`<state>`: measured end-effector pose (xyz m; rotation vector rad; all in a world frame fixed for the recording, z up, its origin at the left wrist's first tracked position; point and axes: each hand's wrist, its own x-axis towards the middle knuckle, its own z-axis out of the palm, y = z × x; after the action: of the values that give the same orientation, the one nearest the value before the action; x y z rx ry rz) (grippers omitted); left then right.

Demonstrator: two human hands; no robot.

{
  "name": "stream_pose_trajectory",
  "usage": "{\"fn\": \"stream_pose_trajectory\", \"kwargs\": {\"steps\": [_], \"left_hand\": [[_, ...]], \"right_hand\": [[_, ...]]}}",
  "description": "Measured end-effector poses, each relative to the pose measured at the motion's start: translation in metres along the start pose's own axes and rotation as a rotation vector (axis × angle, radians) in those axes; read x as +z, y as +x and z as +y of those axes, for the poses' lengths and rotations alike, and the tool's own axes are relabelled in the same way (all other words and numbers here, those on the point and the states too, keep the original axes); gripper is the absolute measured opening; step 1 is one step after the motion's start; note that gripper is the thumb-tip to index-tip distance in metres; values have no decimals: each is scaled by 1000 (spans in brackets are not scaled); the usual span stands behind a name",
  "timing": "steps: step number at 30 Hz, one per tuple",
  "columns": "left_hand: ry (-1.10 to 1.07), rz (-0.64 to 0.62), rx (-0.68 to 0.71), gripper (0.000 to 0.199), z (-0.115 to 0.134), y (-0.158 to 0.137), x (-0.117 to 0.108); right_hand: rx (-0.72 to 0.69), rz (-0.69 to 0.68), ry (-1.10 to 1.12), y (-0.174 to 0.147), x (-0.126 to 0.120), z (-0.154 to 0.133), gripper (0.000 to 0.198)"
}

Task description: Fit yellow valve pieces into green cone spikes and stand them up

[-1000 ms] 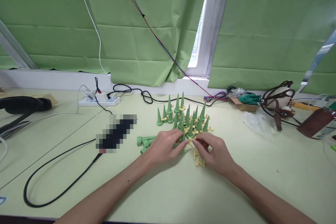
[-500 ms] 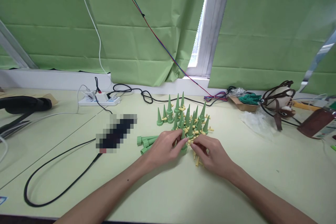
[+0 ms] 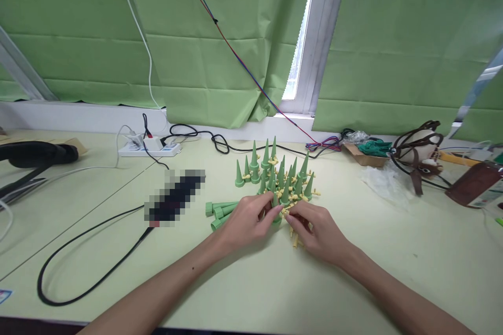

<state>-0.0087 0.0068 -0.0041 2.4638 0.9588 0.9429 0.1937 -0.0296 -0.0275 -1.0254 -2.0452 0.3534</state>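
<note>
My left hand (image 3: 251, 219) is closed around an upright green plastic watering spike (image 3: 275, 199), its thumb and fingertips near the base. A small yellow valve (image 3: 285, 212) is pinched in the fingertips of my right hand (image 3: 319, 229), right beside that spike. Whether the two parts are joined I cannot tell. Just behind both hands stand several green cone-shaped spikes (image 3: 255, 167), many with yellow valves sticking out sideways. Left of my left hand, a few green spikes (image 3: 220, 209) lie on their sides. Loose yellow valves (image 3: 295, 241) lie under my right hand, partly hidden.
A pixelated dark object (image 3: 175, 199) with a black cable lies on the table (image 3: 251, 293) to the left. Behind it is a white power strip (image 3: 151, 151). At the right are a cardboard box (image 3: 365, 157), clear plastic wrap (image 3: 385, 183) and a dark red bottle (image 3: 477, 186).
Both hands stay in nearly the same place, holding the spike and the valve. The whole view has shifted very slightly.
</note>
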Motion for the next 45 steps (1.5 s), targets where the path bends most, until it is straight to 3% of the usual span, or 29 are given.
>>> {"fn": "stream_pose_trajectory", "kwargs": {"steps": [21, 40, 45], "left_hand": [[32, -53, -19, 30, 1, -2, 0], [15, 43, 191, 18, -2, -4, 5], [-68, -9, 161, 29, -2, -6, -2]], "right_hand": [[5, -6, 6, 0, 2, 0, 21], [259, -20, 175, 4, -2, -6, 27], [275, 29, 199, 6, -4, -8, 30]]}}
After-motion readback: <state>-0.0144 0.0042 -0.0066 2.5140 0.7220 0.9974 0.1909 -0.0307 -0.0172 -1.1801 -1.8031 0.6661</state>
